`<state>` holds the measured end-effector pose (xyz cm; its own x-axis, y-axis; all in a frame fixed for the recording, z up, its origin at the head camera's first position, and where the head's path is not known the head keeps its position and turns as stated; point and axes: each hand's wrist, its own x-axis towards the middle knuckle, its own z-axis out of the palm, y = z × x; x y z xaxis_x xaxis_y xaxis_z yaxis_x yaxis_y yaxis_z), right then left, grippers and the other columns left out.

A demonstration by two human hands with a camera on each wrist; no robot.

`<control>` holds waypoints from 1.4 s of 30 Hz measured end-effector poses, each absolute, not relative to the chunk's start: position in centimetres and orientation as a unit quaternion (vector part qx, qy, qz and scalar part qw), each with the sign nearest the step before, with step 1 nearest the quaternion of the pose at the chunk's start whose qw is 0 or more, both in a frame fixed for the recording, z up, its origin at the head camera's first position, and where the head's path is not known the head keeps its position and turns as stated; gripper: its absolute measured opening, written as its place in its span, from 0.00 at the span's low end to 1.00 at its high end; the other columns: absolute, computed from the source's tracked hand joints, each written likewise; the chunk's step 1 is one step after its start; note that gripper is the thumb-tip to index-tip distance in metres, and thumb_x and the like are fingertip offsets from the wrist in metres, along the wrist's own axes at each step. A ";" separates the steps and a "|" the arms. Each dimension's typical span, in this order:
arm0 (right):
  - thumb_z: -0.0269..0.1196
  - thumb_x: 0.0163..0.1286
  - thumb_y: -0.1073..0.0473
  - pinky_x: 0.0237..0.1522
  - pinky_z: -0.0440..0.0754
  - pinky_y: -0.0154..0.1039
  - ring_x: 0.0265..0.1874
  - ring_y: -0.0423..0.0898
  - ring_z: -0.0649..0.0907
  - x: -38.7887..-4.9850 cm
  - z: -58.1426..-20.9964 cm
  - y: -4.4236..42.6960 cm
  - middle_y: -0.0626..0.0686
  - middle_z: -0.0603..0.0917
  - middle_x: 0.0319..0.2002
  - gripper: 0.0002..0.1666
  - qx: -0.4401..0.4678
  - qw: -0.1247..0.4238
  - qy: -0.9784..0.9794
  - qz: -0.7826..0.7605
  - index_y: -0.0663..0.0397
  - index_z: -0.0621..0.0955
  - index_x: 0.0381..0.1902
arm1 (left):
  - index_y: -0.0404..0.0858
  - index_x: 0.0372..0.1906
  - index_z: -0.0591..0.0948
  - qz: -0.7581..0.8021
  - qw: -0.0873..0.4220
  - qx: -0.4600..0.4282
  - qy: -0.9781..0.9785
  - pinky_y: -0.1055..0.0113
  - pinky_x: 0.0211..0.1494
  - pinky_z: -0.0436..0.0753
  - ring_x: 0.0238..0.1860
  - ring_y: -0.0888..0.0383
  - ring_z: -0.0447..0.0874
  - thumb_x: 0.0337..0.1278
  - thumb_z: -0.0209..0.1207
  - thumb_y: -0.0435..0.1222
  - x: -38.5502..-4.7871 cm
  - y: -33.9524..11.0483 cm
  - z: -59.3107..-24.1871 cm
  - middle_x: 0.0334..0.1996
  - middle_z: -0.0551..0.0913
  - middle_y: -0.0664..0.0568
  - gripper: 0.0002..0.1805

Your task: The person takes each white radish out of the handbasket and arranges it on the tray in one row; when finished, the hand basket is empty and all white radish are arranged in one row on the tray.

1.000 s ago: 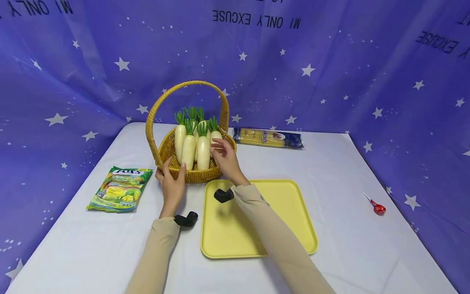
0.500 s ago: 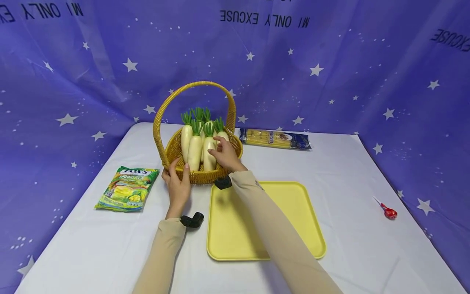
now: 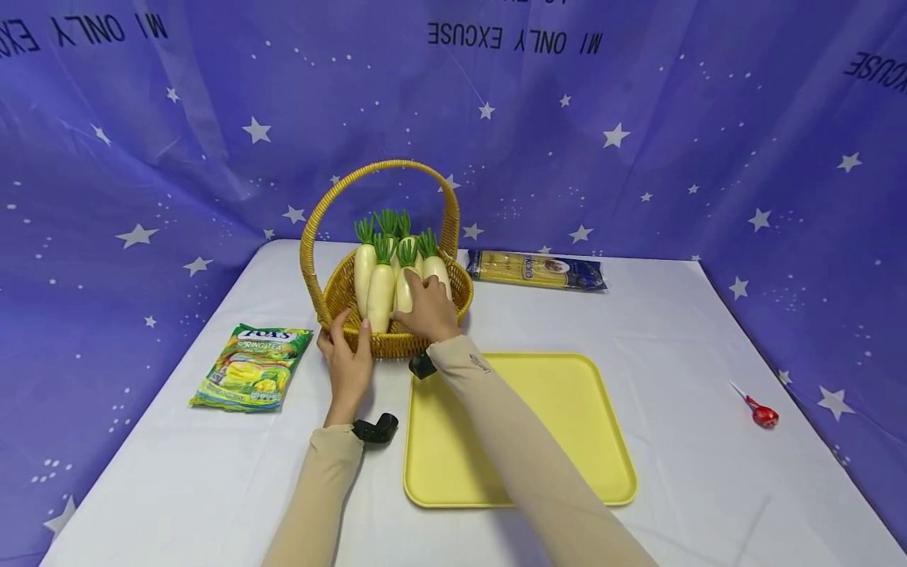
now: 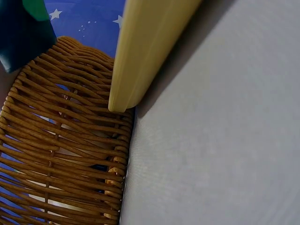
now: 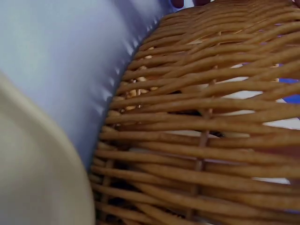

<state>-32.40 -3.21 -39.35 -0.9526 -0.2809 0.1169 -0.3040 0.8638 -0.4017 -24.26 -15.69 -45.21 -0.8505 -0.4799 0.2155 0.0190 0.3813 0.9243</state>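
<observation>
A wicker basket with a tall arched handle holds several white radishes with green tops. The left hand grips the basket's front left rim, thumb on the inner side. Over the front right of the basket, the right hand has its fingers curled round a front radish, covering part of it. The woven basket side fills much of the left wrist view, and the same weave fills the right wrist view.
A yellow tray lies in front of the basket, under the right forearm. To the left is a green candy bag; behind, a pasta packet; at the far right, a red lollipop.
The right hand has come down and inward over the basket, its fingers closing round a front radish. The left hand stays on the rim. The whole head view has shifted slightly.
</observation>
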 end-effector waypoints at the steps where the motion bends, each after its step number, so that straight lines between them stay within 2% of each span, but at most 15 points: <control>1: 0.64 0.54 0.40 0.40 0.76 0.44 0.52 0.51 0.70 -32.3 -39.4 -3.3 0.58 0.68 0.56 0.49 0.150 0.028 -0.967 0.206 0.37 0.54 0.69 | 0.51 0.62 0.62 -0.537 0.233 0.145 -0.798 0.43 0.65 0.54 0.67 0.38 0.49 0.61 0.47 0.53 -24.2 -15.7 -45.3 0.66 0.44 0.34 0.26; 7: 0.64 0.54 0.40 0.40 0.77 0.43 0.50 0.51 0.72 -32.5 -39.4 -3.6 0.58 0.68 0.56 0.48 0.155 0.023 -0.971 0.183 0.37 0.55 0.69 | 0.52 0.62 0.62 -0.534 0.232 0.145 -0.800 0.43 0.65 0.54 0.67 0.38 0.49 0.61 0.47 0.54 -24.2 -15.7 -45.4 0.67 0.43 0.35 0.26; 11: 0.65 0.54 0.41 0.34 0.78 0.41 0.37 0.51 0.78 -32.8 -39.6 -3.5 0.59 0.67 0.56 0.49 0.160 0.013 -0.965 0.208 0.37 0.54 0.69 | 0.52 0.62 0.62 -0.534 0.230 0.146 -0.801 0.43 0.65 0.55 0.67 0.39 0.49 0.61 0.47 0.54 -24.3 -15.8 -45.3 0.67 0.43 0.35 0.26; 14: 0.65 0.54 0.43 0.29 0.76 0.39 0.27 0.49 0.78 -33.0 -39.7 -3.3 0.59 0.67 0.55 0.49 0.163 0.006 -0.957 0.241 0.36 0.54 0.69 | 0.52 0.62 0.62 -0.534 0.230 0.147 -0.800 0.43 0.65 0.55 0.67 0.39 0.49 0.61 0.47 0.55 -24.3 -15.8 -45.3 0.67 0.44 0.35 0.26; 15: 0.66 0.54 0.43 0.29 0.75 0.39 0.26 0.48 0.78 -33.0 -39.7 -3.3 0.58 0.67 0.54 0.49 0.164 0.005 -0.954 0.250 0.36 0.54 0.69 | 0.52 0.62 0.62 -0.534 0.230 0.148 -0.800 0.43 0.65 0.54 0.67 0.39 0.49 0.60 0.47 0.55 -24.2 -15.8 -45.3 0.67 0.44 0.35 0.27; 21: 0.66 0.53 0.49 0.33 0.76 0.40 0.30 0.49 0.78 -33.0 -39.6 -2.9 0.57 0.68 0.53 0.48 0.168 -0.002 -0.941 0.295 0.37 0.55 0.69 | 0.51 0.62 0.62 -0.537 0.227 0.149 -0.799 0.43 0.65 0.54 0.67 0.39 0.48 0.60 0.47 0.55 -24.2 -15.7 -45.1 0.67 0.43 0.35 0.27; 26: 0.67 0.52 0.51 0.40 0.77 0.41 0.39 0.50 0.78 -33.2 -39.6 -2.6 0.56 0.69 0.55 0.49 0.173 -0.012 -0.923 0.343 0.38 0.56 0.68 | 0.51 0.62 0.62 -0.537 0.224 0.149 -0.799 0.44 0.65 0.54 0.67 0.39 0.48 0.60 0.47 0.56 -24.2 -15.7 -45.2 0.66 0.44 0.36 0.27; 30: 0.68 0.52 0.54 0.40 0.77 0.39 0.47 0.49 0.76 -33.8 -39.5 -2.3 0.56 0.69 0.56 0.49 0.175 -0.043 -0.895 0.408 0.37 0.56 0.68 | 0.52 0.62 0.63 -0.538 0.228 0.150 -0.797 0.45 0.65 0.55 0.67 0.40 0.49 0.60 0.47 0.56 -24.3 -15.8 -45.2 0.66 0.44 0.37 0.27; 33: 0.67 0.54 0.57 0.36 0.79 0.41 0.45 0.50 0.77 -34.2 -39.3 -2.0 0.57 0.70 0.56 0.48 0.169 -0.089 -0.861 0.472 0.33 0.55 0.68 | 0.52 0.62 0.63 -0.538 0.227 0.153 -0.797 0.45 0.65 0.55 0.67 0.41 0.49 0.60 0.47 0.55 -24.3 -15.9 -45.3 0.66 0.45 0.37 0.27; 37: 0.64 0.58 0.58 0.33 0.81 0.47 0.35 0.50 0.79 -34.0 -38.4 -1.5 0.59 0.69 0.55 0.46 0.153 -0.149 -0.818 0.535 0.31 0.54 0.68 | 0.53 0.61 0.63 -0.535 0.226 0.155 -0.799 0.45 0.66 0.55 0.67 0.41 0.50 0.60 0.47 0.56 -24.3 -15.8 -45.2 0.66 0.45 0.37 0.26; 42: 0.62 0.60 0.59 0.39 0.79 0.53 0.33 0.51 0.80 -34.2 -37.9 -0.8 0.60 0.65 0.58 0.44 0.149 -0.177 -0.784 0.576 0.29 0.54 0.68 | 0.53 0.61 0.63 -0.530 0.228 0.155 -0.802 0.46 0.66 0.55 0.67 0.41 0.50 0.60 0.47 0.55 -24.5 -15.6 -45.3 0.66 0.46 0.37 0.26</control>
<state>-34.17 -0.77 -37.87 -0.8927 -0.4379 -0.1068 -0.0290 0.2922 -0.9559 -24.47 -15.64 -45.28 -0.8481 -0.4902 0.2010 -0.0066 0.3892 0.9211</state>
